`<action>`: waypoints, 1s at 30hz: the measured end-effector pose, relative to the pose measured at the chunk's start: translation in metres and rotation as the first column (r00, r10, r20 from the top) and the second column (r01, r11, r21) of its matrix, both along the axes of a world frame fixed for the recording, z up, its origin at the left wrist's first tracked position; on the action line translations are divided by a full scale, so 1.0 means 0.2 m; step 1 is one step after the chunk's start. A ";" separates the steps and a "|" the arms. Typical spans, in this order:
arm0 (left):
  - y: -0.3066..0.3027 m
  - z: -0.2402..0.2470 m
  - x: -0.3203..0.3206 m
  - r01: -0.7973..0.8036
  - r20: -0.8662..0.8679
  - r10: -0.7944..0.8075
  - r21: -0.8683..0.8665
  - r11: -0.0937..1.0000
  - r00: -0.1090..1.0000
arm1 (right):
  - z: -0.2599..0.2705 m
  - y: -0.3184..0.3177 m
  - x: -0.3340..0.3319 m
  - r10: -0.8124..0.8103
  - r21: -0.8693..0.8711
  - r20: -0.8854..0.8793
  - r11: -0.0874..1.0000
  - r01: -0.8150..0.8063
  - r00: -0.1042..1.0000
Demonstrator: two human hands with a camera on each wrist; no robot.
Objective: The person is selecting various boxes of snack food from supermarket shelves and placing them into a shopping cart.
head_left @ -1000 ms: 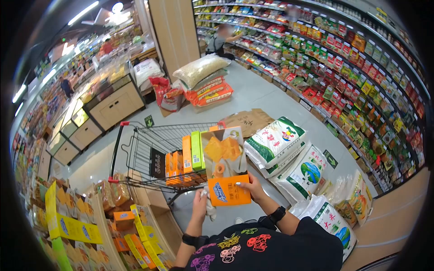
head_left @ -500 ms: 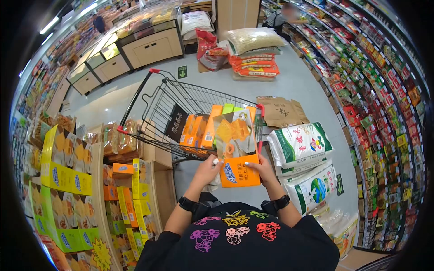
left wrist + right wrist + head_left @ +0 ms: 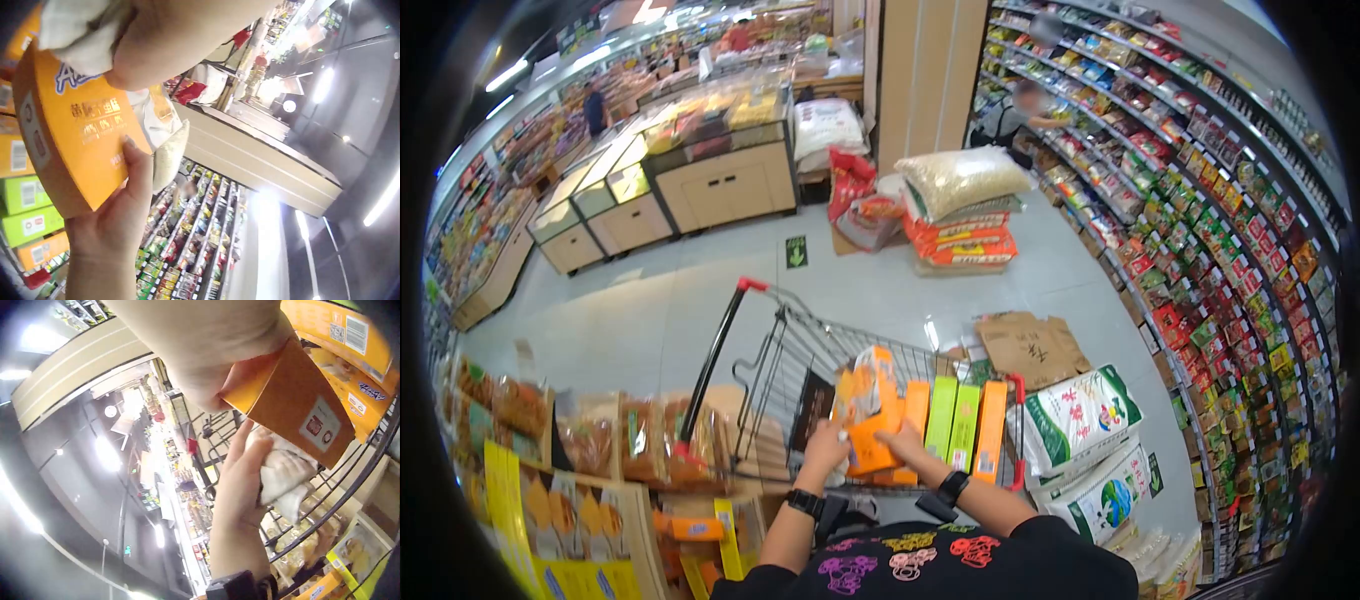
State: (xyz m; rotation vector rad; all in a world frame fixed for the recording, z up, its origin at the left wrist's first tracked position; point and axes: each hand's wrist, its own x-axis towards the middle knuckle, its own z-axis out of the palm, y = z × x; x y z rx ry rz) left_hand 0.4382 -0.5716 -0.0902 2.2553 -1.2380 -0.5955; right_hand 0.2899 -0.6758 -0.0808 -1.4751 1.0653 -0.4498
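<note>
Both hands hold an orange food box (image 3: 870, 445) with pictures of food on its upper part, over the shopping cart (image 3: 840, 340). The right hand (image 3: 903, 446) grips its right side, thumb on the front in the left wrist view. At the other side, the left hand (image 3: 824, 446) holds the box's edge together with a crumpled white cloth (image 3: 287, 475). The box is tilted and overlaps the cart basket in the head view. Beside it in the cart, green boxes (image 3: 940, 420) and an orange box (image 3: 990, 430) stand upright in a row.
Rice sacks (image 3: 1080, 420) lie right of the cart, near flattened cardboard (image 3: 1032, 348). More sacks (image 3: 965, 185) are stacked by the pillar. Stacked boxed goods (image 3: 570, 520) and bagged bread (image 3: 645, 440) are at lower left. Packed shelves (image 3: 1200, 250) line the right; a person (image 3: 1005, 118) crouches there.
The box has moved leftward over the cart and lower among the other boxes, tilting as it went. Both hands have kept hold of it. The head view has shifted upward.
</note>
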 end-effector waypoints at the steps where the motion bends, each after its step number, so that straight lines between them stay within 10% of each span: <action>1: -0.03 -0.08 0.06 0.070 -0.031 -0.068 0.065 0.995 0.997 | -0.01 -0.01 0.05 0.038 -0.023 -0.084 0.999 -0.040 0.996; 10: -0.19 -0.86 0.14 0.153 -0.693 0.031 0.202 0.967 0.721 | -0.21 -0.01 0.16 0.144 0.077 -0.471 0.990 -0.122 0.870; 14: -0.24 -1.03 0.10 0.269 -0.812 -0.041 0.145 0.952 0.582 | -0.44 0.01 0.12 -0.003 -0.153 -0.549 0.983 -0.097 0.836; 22: -0.30 -0.68 0.13 0.390 -0.915 0.056 0.225 0.893 0.399 | -0.37 -0.02 0.11 0.213 -0.085 -0.683 0.927 -0.365 0.699; 26: -0.21 -1.19 0.12 0.499 -0.859 -0.177 0.101 0.861 0.480 | -0.42 -0.03 0.11 0.284 -0.118 -0.709 0.855 -0.505 0.646; 30: -0.17 -1.05 0.09 0.570 -0.765 -0.257 0.170 0.804 0.591 | -0.46 -0.01 0.11 0.320 -0.176 -0.717 0.776 -0.605 0.619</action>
